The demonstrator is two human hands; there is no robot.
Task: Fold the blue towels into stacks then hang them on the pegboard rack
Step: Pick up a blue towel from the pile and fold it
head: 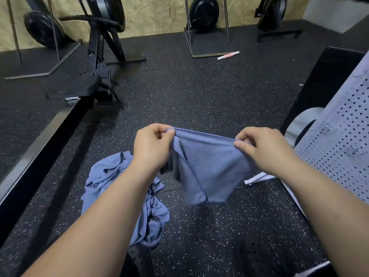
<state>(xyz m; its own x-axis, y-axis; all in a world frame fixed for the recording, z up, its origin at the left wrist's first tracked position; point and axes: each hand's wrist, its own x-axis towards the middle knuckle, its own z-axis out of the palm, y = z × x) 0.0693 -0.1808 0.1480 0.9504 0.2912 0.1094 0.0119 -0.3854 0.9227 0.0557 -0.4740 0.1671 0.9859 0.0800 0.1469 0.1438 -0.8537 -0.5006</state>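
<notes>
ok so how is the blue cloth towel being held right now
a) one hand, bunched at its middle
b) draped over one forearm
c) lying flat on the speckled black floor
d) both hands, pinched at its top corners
d: the left hand and the right hand each pinch a top corner of the blue cloth towel, which hangs between them above the speckled black rubber floor.

Two hands [152, 146] [266, 149], one held towel [211, 164], one heap [105, 173].

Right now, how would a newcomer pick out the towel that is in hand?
Start at the grey pegboard rack on the right and look left over the speckled floor. The towel hangs in the air, its top edge pinched by the left hand and right hand. Unlike the crumpled heap on the floor, it is stretched out.
</notes>
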